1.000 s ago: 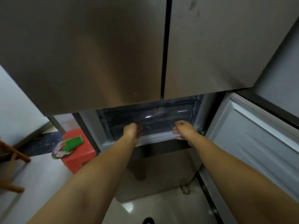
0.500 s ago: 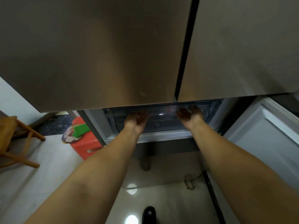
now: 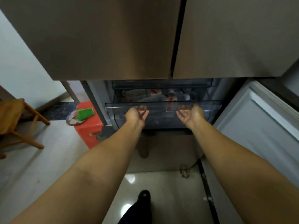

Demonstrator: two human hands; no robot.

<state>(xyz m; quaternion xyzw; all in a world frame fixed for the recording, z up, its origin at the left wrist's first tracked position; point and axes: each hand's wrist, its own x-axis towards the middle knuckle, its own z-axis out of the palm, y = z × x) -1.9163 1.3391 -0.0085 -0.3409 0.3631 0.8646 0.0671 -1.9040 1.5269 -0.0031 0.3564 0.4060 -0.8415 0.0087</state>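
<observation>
The clear drawer [image 3: 163, 105] stuck out of the fridge's bottom at 12 o'clock. The left hand [image 3: 136, 114] and right hand [image 3: 191, 114] were palm up, with fingers curled under its front edge. A red stool [image 3: 88, 126] stood at 9 o'clock, a white door [image 3: 258, 123] at 3 and the shiny floor [image 3: 161, 183] at 6.

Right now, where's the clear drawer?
Head view, centre: the clear drawer juts out below the upper doors, its front lip held by the left hand and the right hand; red stool at its left.
</observation>
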